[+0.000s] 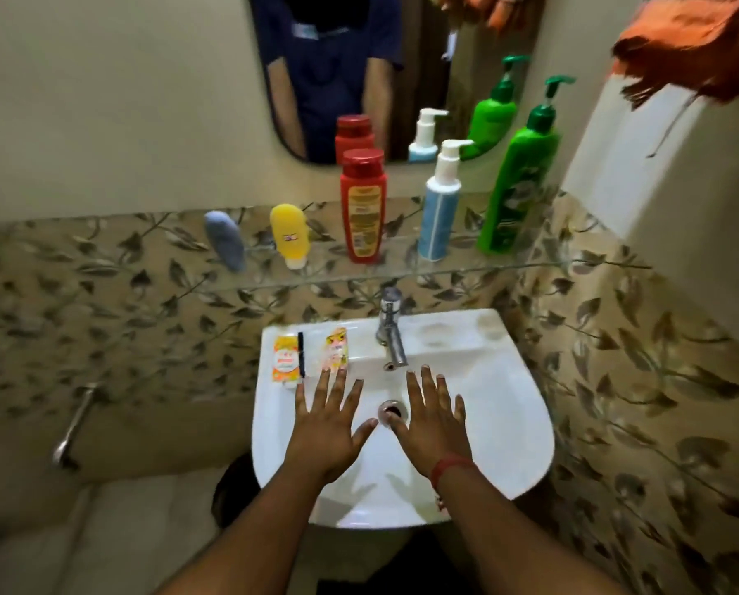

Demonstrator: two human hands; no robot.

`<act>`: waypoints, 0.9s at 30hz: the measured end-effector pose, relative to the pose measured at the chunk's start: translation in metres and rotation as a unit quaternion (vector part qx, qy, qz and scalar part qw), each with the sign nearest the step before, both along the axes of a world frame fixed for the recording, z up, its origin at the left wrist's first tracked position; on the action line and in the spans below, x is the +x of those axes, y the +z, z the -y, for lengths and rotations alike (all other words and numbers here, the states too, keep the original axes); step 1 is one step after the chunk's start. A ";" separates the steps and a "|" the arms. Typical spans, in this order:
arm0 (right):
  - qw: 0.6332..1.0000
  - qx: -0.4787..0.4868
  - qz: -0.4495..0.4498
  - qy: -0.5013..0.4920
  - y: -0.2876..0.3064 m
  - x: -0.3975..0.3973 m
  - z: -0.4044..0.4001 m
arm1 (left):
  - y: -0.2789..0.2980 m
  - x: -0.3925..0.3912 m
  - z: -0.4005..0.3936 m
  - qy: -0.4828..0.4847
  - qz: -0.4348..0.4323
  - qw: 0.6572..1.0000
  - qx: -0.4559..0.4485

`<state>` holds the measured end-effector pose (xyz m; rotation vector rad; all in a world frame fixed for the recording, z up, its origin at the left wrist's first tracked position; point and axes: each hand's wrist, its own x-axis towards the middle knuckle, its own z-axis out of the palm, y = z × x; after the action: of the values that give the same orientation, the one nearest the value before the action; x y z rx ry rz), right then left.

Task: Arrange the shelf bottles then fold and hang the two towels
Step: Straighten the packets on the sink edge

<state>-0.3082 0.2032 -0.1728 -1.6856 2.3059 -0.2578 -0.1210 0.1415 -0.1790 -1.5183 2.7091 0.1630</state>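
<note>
On the glass shelf (530,264) stand five containers in a row, from left to right: a small blue-grey bottle (226,246), a yellow tube (289,234) on its cap, a red bottle (362,208), a white-and-blue pump bottle (439,208) and a tall green pump bottle (520,182). An orange towel (698,49) hangs at the top right corner. My left hand (331,423) and my right hand (430,420) hover flat over the white sink (509,405), fingers spread, holding nothing.
Two small sachets (288,358) lie on the sink's left rim. A chrome tap (391,328) stands at the sink's back, with the drain (392,412) between my hands. A mirror (337,70) hangs above the shelf. A metal wall tap (73,427) sticks out at the left.
</note>
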 end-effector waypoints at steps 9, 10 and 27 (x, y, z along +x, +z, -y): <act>0.994 0.012 0.030 0.107 -0.033 0.050 0.033 | -0.025 0.051 -0.012 0.172 0.007 0.983 0.063; 0.994 0.013 0.057 0.096 -0.036 0.057 0.041 | -0.026 0.054 -0.005 0.207 -0.001 0.976 0.073; 0.771 0.034 0.500 -0.393 -0.048 0.117 0.197 | -0.049 0.070 0.162 0.340 -0.197 0.911 0.127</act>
<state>-0.1915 0.0058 -0.2213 -0.2107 1.8908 -0.9397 -0.0510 -0.0208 -0.2277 -2.4701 2.1137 0.8810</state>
